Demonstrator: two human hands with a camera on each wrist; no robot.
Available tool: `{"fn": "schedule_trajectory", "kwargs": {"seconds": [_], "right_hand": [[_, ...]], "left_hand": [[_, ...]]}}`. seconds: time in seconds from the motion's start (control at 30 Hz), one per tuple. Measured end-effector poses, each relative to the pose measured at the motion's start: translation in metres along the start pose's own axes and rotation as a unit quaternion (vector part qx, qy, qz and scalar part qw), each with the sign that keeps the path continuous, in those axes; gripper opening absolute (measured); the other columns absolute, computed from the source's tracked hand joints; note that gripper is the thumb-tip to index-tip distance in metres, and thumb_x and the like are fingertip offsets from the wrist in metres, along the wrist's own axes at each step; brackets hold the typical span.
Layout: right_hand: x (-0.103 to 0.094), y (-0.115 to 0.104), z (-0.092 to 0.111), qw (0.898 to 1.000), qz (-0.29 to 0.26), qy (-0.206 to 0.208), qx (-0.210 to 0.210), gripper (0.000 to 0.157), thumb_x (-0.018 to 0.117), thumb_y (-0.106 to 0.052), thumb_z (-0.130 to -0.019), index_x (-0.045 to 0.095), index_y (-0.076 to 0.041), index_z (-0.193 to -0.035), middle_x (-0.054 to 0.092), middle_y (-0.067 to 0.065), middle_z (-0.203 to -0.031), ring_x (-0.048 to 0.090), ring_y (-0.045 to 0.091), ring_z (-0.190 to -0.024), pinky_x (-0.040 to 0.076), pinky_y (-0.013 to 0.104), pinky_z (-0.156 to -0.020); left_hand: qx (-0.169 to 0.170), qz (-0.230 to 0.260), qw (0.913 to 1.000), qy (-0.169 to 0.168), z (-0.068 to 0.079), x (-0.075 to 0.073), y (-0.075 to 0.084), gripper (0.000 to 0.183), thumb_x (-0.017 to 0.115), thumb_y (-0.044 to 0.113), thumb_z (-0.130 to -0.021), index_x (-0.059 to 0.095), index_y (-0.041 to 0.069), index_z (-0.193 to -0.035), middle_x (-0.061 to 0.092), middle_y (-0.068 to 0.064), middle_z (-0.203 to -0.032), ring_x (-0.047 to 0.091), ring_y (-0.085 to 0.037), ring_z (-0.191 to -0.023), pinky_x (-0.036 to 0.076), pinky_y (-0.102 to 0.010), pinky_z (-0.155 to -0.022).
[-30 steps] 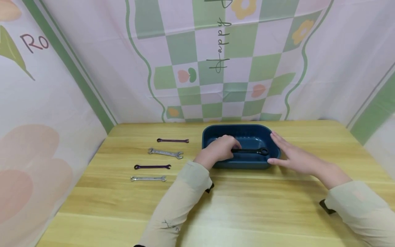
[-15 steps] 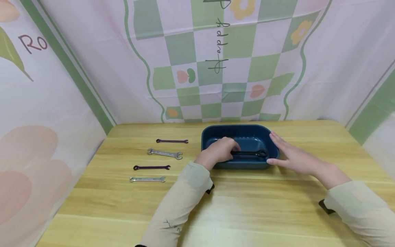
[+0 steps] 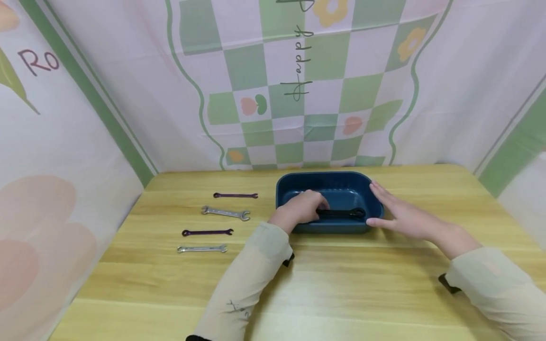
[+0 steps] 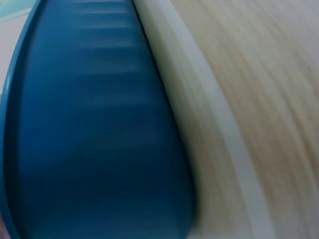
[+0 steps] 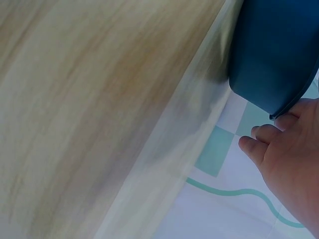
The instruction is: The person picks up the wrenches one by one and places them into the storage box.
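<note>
our left hand (image 3: 301, 207) was curled on the left part of the black wrench (image 3: 341, 213), its grip hard to confirm since the fingertips were hidden. the wrench lay inside the blue tub (image 3: 332, 229), running rightward from that hand, its long axis along the near wall. our right hand (image 3: 403, 217), fingers straight and thumb apart, touched the tub's right end, nearer the wrench's free ring end. well to the left, four other wrenches (image 3: 225, 213) lay on the table (image 3: 362, 289).
</note>
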State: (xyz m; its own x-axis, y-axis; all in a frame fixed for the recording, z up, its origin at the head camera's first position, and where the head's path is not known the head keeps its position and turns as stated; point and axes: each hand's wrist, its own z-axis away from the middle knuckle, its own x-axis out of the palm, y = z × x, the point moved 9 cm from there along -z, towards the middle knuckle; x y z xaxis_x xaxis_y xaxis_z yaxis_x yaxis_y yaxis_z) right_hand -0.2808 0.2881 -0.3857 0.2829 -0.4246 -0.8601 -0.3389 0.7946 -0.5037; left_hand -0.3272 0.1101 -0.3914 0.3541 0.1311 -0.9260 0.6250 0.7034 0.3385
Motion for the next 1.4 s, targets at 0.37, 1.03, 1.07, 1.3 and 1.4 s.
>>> {"fn": "schedule_trajectory", "kwargs": {"seconds": [0.37,1.03,1.07,1.3,1.4], "right_hand": [[0.000,0.000,-0.002,1.000,-0.011,-0.006,0.000,0.101,0.065,-0.042,-0.100,-0.003,-0.005,-0.164,-0.011,0.018,-0.169,0.008,0.056,-0.148,0.018,0.073,-0.112],[0.001,0.003,-0.003,1.000,0.007,-0.006,0.004,0.101,0.065,-0.044,-0.100,-0.002,-0.005,-0.164,-0.009,0.018,-0.169,0.010,0.055,-0.148,0.020,0.072,-0.112],[0.001,0.003,-0.003,1.000,0.009,-0.008,0.005,0.101,0.065,-0.044,-0.100,-0.002,-0.005,-0.164,-0.009,0.019,-0.169,0.010,0.055,-0.148,0.020,0.073,-0.112],[-0.001,-0.003,-0.003,0.999,0.047,-0.011,0.003,0.100,0.063,-0.049,-0.100,0.003,0.000,-0.163,-0.004,0.024,-0.168,0.004,0.052,-0.150,0.013,0.071,-0.115],[-0.002,-0.005,-0.003,0.998,0.065,-0.011,0.001,0.100,0.062,-0.052,-0.099,0.006,0.002,-0.163,-0.001,0.026,-0.168,0.004,0.051,-0.151,0.009,0.068,-0.117]], "left_hand": [[0.000,0.013,0.9999,-0.007,-0.005,0.006,-0.007,0.034,0.073,0.004,-0.095,0.073,0.013,-0.127,0.069,-0.002,-0.127,0.063,-0.014,-0.115,0.051,-0.022,-0.093],[0.008,0.029,0.9993,-0.023,-0.007,0.014,-0.012,0.039,0.072,0.005,-0.096,0.070,0.015,-0.133,0.066,0.000,-0.133,0.058,-0.015,-0.126,0.049,-0.022,-0.099],[0.008,0.028,0.9992,-0.026,-0.007,0.014,-0.012,0.039,0.072,0.005,-0.096,0.070,0.015,-0.134,0.066,0.000,-0.133,0.058,-0.015,-0.126,0.049,-0.022,-0.099],[0.014,0.020,0.9993,-0.027,-0.007,0.014,-0.011,0.040,0.071,0.002,-0.096,0.070,0.015,-0.134,0.066,0.000,-0.134,0.058,-0.015,-0.127,0.048,-0.023,-0.100],[0.015,0.014,0.9994,-0.027,-0.006,0.013,-0.011,0.040,0.070,0.002,-0.097,0.070,0.015,-0.134,0.066,0.000,-0.134,0.057,-0.015,-0.128,0.048,-0.023,-0.101]]}}
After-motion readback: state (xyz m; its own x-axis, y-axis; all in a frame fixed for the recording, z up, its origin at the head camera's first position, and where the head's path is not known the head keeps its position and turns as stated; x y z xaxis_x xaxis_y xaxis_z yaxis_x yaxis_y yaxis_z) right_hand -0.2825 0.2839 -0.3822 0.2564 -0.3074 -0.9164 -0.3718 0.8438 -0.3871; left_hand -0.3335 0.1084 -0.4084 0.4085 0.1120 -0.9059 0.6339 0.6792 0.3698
